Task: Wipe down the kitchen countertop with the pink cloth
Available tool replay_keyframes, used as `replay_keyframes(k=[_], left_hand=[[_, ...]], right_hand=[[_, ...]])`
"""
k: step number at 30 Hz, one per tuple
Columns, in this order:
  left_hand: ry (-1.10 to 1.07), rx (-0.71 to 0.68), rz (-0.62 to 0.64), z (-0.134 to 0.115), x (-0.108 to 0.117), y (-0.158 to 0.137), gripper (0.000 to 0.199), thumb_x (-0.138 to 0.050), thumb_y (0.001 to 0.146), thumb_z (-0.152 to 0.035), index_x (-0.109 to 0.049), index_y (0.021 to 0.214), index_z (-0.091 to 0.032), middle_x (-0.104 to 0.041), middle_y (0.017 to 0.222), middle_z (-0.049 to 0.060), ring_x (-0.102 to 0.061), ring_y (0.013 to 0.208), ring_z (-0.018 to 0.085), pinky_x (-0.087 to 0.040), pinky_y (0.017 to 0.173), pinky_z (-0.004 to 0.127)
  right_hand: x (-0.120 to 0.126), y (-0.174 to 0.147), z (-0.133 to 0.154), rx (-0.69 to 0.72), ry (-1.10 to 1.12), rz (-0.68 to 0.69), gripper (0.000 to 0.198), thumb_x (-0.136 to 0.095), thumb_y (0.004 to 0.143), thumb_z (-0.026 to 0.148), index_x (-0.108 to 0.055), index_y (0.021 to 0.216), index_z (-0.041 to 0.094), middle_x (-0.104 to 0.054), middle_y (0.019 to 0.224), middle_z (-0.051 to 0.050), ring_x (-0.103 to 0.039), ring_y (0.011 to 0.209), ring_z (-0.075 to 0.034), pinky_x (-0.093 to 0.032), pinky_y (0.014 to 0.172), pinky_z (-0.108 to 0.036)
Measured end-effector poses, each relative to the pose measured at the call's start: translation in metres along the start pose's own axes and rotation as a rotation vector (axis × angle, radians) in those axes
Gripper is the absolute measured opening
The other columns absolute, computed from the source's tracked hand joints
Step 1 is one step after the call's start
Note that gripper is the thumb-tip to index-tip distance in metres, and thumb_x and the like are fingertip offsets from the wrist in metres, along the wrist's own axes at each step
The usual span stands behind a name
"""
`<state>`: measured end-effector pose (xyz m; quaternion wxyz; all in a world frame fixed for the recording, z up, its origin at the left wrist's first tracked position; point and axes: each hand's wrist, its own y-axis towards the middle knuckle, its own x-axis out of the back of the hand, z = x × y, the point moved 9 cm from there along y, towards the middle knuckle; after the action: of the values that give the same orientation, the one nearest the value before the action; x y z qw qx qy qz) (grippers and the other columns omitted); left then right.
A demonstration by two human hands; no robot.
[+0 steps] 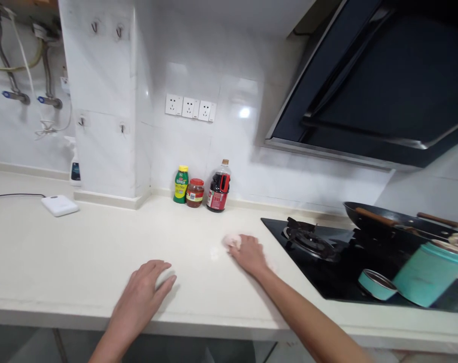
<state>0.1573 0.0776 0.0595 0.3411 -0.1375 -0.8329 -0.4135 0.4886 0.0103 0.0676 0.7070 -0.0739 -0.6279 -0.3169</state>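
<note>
**Kitchen Worktop: Hand Positions and Surrounding Items**

White, smooth worktop (198, 237) spans the view from left to right. Items are listed from near to far.

Left hand (146, 285): located above the front part of the worktop, thumb and fingers spread apart. Contact with the surface cannot be confirmed.

Right hand (250, 254): extended farther forward, well apart from the left hand. Thumb and fingers are closed on a pale, crumpled, soft-looking cloth (232, 240), blurred, material uncertain. The cloth lies on the worktop, in front of the bottles and left of the cooktop.

Black glass cooktop (344, 277): set into the worktop at right. A short, round, turquoise container (378, 286) and a tall, cylindrical, turquoise canister (427, 275) stand near its front edge. A dark metal wok (414, 222) with a wooden handle sits behind them.

White, flat, rectangular device (60, 205): rests on the worktop at far left, beside a black cable.

Along the rear wall, left to right: green plastic bottle with yellow cap (181, 186), red-lidded jar (194, 194), dark sauce bottle with red handle (217, 194).

Three white, square wall sockets (190, 107) are mounted above. A black, glossy range hood (384, 91) overhangs the cooktop.
</note>
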Motion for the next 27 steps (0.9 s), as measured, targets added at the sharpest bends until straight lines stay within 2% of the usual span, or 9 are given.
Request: replay_keyframes(k=[7,9,11,13,15,17,20,24,27], left_hand=[[-0.017,0.096,-0.166,0.027,0.011,0.005,0.055,-0.042,0.096,-0.062,-0.072,0.121,-0.022,-0.070,0.130,0.013,-0.061,0.128,0.031,-0.048,0.111,0.056],[-0.056,0.117,-0.185,0.032,0.016,0.007,0.058,-0.038,0.096,-0.061,-0.069,0.125,-0.021,-0.070,0.130,0.012,-0.062,0.127,0.030,-0.048,0.112,0.054],[-0.087,0.161,-0.189,0.035,0.021,0.008,0.061,-0.036,0.097,-0.061,-0.066,0.129,-0.019,-0.070,0.131,0.013,-0.063,0.127,0.029,-0.049,0.112,0.052],[-0.088,0.213,-0.170,0.035,0.025,0.007,0.062,-0.037,0.096,-0.061,-0.065,0.131,-0.018,-0.070,0.133,0.013,-0.062,0.128,0.029,-0.049,0.111,0.051],[-0.062,0.237,-0.135,0.030,0.026,0.007,0.059,-0.041,0.095,-0.061,-0.067,0.129,-0.021,-0.071,0.132,0.011,-0.063,0.127,0.030,-0.050,0.110,0.052],[-0.035,0.221,-0.095,0.023,0.024,0.007,0.052,-0.046,0.093,-0.059,-0.071,0.122,-0.023,-0.074,0.127,0.009,-0.066,0.123,0.030,-0.051,0.107,0.050],[-0.022,0.192,-0.041,0.016,0.020,0.008,0.047,-0.050,0.091,-0.059,-0.075,0.111,-0.025,-0.077,0.121,0.007,-0.070,0.116,0.028,-0.055,0.100,0.045],[-0.023,0.192,-0.015,0.016,0.017,0.008,0.048,-0.051,0.088,-0.061,-0.077,0.106,-0.025,-0.079,0.116,0.006,-0.071,0.113,0.028,-0.058,0.091,0.041],[-0.007,0.172,-0.012,0.016,0.017,0.010,0.048,-0.051,0.087,-0.061,-0.077,0.106,-0.024,-0.079,0.115,0.005,-0.072,0.111,0.029,-0.057,0.092,0.041]], right_hand=[[-0.012,-0.088,0.198,0.651,0.276,0.115,0.061,-0.071,0.082,0.049,-0.054,0.136,0.026,-0.061,0.134,-0.007,-0.054,0.123,-0.028,-0.041,0.107,-0.039],[-0.009,-0.106,0.231,0.828,0.364,0.178,0.057,-0.071,0.081,0.048,-0.057,0.131,0.026,-0.064,0.129,-0.006,-0.056,0.121,-0.028,-0.042,0.106,-0.040],[-0.008,-0.104,0.241,0.912,0.408,0.237,0.057,-0.072,0.081,0.048,-0.058,0.132,0.028,-0.064,0.131,-0.006,-0.055,0.125,-0.029,-0.037,0.112,-0.046],[-0.011,-0.079,0.225,0.850,0.379,0.257,0.061,-0.074,0.081,0.052,-0.056,0.136,0.034,-0.061,0.140,-0.002,-0.050,0.133,-0.027,-0.025,0.120,-0.052],[-0.015,-0.040,0.187,0.696,0.323,0.236,0.062,-0.071,0.084,0.055,-0.053,0.141,0.035,-0.056,0.147,0.000,-0.045,0.139,-0.026,-0.012,0.124,-0.055],[-0.017,-0.003,0.133,0.514,0.263,0.196,0.062,-0.064,0.090,0.055,-0.051,0.145,0.029,-0.052,0.151,-0.005,-0.041,0.142,-0.027,-0.007,0.124,-0.056],[-0.012,0.034,0.039,0.255,0.160,0.127,0.067,-0.055,0.095,0.055,-0.046,0.149,0.017,-0.048,0.154,-0.017,-0.036,0.145,-0.033,-0.008,0.122,-0.060],[0.005,0.041,-0.072,-0.008,0.037,0.062,0.069,-0.049,0.098,0.053,-0.044,0.150,0.008,-0.050,0.149,-0.025,-0.040,0.142,-0.037,-0.017,0.119,-0.058],[0.012,0.024,-0.116,-0.080,-0.017,0.045,0.066,-0.048,0.099,0.051,-0.043,0.150,0.009,-0.052,0.147,-0.022,-0.043,0.141,-0.033,-0.020,0.119,-0.053]])
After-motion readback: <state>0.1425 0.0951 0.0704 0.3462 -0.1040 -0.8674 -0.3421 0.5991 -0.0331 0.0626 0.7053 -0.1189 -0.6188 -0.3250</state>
